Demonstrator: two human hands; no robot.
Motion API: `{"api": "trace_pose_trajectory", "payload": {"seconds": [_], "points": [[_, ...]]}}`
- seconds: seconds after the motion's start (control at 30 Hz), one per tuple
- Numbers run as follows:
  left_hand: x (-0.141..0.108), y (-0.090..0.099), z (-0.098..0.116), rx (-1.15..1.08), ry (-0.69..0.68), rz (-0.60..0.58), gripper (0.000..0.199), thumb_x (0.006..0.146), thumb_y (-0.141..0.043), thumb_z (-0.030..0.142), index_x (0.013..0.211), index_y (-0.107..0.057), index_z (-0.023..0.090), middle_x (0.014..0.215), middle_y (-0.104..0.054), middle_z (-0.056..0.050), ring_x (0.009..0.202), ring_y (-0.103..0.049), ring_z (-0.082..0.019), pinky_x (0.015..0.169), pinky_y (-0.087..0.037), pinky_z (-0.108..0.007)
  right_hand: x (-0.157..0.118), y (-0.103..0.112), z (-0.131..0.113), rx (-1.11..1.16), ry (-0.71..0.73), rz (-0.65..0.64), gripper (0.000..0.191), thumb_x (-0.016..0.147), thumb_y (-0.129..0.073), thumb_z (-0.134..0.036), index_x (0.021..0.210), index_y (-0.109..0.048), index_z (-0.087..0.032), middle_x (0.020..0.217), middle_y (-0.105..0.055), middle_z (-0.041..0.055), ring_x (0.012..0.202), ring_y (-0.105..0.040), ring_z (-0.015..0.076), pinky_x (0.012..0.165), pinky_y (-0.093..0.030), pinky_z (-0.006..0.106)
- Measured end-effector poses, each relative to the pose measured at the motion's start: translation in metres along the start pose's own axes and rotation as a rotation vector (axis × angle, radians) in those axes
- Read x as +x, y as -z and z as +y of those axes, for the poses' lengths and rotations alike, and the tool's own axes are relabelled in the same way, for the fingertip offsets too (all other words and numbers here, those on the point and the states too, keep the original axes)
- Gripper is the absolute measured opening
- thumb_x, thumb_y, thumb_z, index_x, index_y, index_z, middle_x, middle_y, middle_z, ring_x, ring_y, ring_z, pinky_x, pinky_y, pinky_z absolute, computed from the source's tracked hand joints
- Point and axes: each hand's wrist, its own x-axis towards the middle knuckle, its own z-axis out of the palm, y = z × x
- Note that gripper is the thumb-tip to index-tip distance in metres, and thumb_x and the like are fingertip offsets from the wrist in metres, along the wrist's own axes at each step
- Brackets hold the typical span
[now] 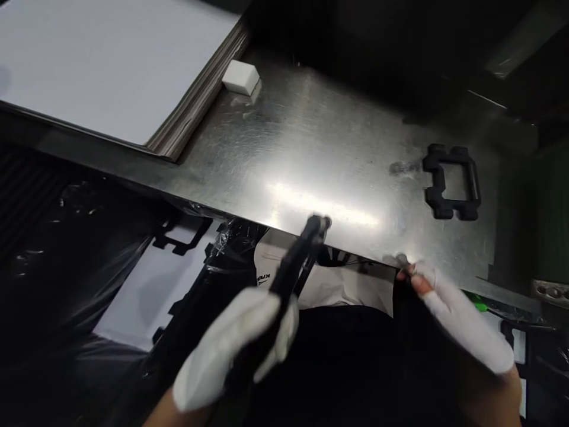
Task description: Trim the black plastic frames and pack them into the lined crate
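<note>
My left hand (240, 338), in a white glove, is wrapped round a black plastic part (296, 261), which tilts up over the table's front edge. At the same edge, further right, my right hand (453, 314) wears a white glove with bare fingertips. Its fingers are pinched together around something small and dark, too blurred to make out. On the metal table (329, 148), at the right, lies a black frame-shaped part (438, 184).
A thick stack of white sheets (115, 65) covers the table's left side, with a white block (240, 77) beside it. Black plastic bagging with a white sheet (151, 290) and black frames is at the lower left. Something green (478, 303) shows at the right.
</note>
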Motion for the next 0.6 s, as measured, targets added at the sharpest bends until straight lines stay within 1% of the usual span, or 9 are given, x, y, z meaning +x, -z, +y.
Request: {"api": "trace_pose_trajectory", "payload": {"seconds": [0.07,0.13,0.17,0.2,0.27,0.3,0.37,0.5,0.6], "points": [[0.035,0.001,0.026,-0.089,-0.025,-0.053,0.065,0.108,-0.042,0.064,0.063,-0.065,0.023,0.043,-0.044,0.001,0.034,-0.038,-0.014,0.047,-0.037,-0.032,0.022,0.009,-0.017,-0.150,0.005,0.228,0.035,0.114,-0.048,-0.056,0.104,-0.064,-0.027,0.098,-0.072,0.0052,0.088,-0.069,0.0257,0.076,-0.053,0.035],[0.070,0.002,0.046,-0.152,-0.009,-0.105,0.063,0.109,-0.046,0.061,0.063,-0.062,0.022,0.038,-0.037,0.003,0.032,-0.032,-0.012,0.042,-0.033,-0.028,0.047,0.007,-0.032,-0.280,0.038,0.345,0.023,0.114,-0.052,-0.042,0.109,-0.067,-0.026,0.091,-0.072,0.0032,0.079,-0.067,0.0230,0.071,-0.049,0.033],[0.085,0.002,0.053,-0.165,-0.009,-0.115,0.062,0.110,-0.046,0.059,0.062,-0.061,0.022,0.037,-0.036,0.003,0.032,-0.032,-0.012,0.041,-0.031,-0.027,0.059,0.003,-0.039,-0.335,0.076,0.363,0.020,0.114,-0.052,-0.036,0.115,-0.068,-0.024,0.091,-0.073,0.0032,0.078,-0.067,0.0220,0.070,-0.048,0.032],[0.097,0.002,0.058,-0.161,-0.008,-0.119,0.062,0.110,-0.046,0.057,0.062,-0.061,0.022,0.036,-0.036,0.003,0.032,-0.033,-0.012,0.040,-0.029,-0.025,0.069,-0.003,-0.046,-0.385,0.128,0.354,0.021,0.115,-0.052,-0.033,0.122,-0.069,-0.023,0.095,-0.074,0.0043,0.079,-0.068,0.0214,0.070,-0.048,0.031],[0.111,0.001,0.063,-0.140,-0.011,-0.111,0.063,0.111,-0.044,0.056,0.061,-0.060,0.021,0.036,-0.035,0.003,0.032,-0.035,-0.012,0.040,-0.028,-0.024,0.083,-0.018,-0.060,-0.475,0.236,0.281,0.026,0.118,-0.050,-0.031,0.130,-0.069,-0.018,0.108,-0.075,0.0085,0.083,-0.068,0.0210,0.070,-0.051,0.030],[0.113,0.000,0.065,-0.126,-0.006,-0.103,0.063,0.111,-0.044,0.056,0.061,-0.060,0.021,0.036,-0.035,0.003,0.033,-0.035,-0.012,0.040,-0.029,-0.024,0.087,-0.026,-0.067,-0.510,0.279,0.220,0.030,0.119,-0.047,-0.031,0.133,-0.069,-0.016,0.114,-0.074,0.0105,0.085,-0.068,0.0210,0.070,-0.052,0.030],[0.113,-0.001,0.066,-0.103,0.020,-0.082,0.063,0.110,-0.046,0.057,0.060,-0.060,0.021,0.036,-0.035,0.002,0.034,-0.036,-0.011,0.042,-0.031,-0.023,0.092,-0.041,-0.081,-0.582,0.344,0.116,0.034,0.121,-0.041,-0.029,0.135,-0.068,-0.013,0.117,-0.072,0.0126,0.086,-0.067,0.0216,0.069,-0.054,0.031],[0.109,-0.002,0.066,-0.087,0.068,-0.053,0.063,0.106,-0.051,0.063,0.059,-0.058,0.021,0.036,-0.035,0.002,0.036,-0.035,-0.012,0.043,-0.033,-0.024,0.094,-0.062,-0.098,-0.733,0.432,0.079,0.038,0.121,-0.033,-0.021,0.138,-0.066,-0.013,0.114,-0.070,0.0124,0.087,-0.067,0.0234,0.070,-0.055,0.034],[0.109,-0.001,0.066,-0.086,0.074,-0.049,0.062,0.105,-0.053,0.064,0.060,-0.060,0.022,0.036,-0.036,0.001,0.037,-0.035,-0.012,0.043,-0.034,-0.025,0.096,-0.065,-0.101,-0.773,0.430,0.072,0.035,0.118,-0.036,-0.015,0.139,-0.064,-0.011,0.114,-0.069,0.0130,0.087,-0.067,0.0243,0.067,-0.055,0.035]]}}
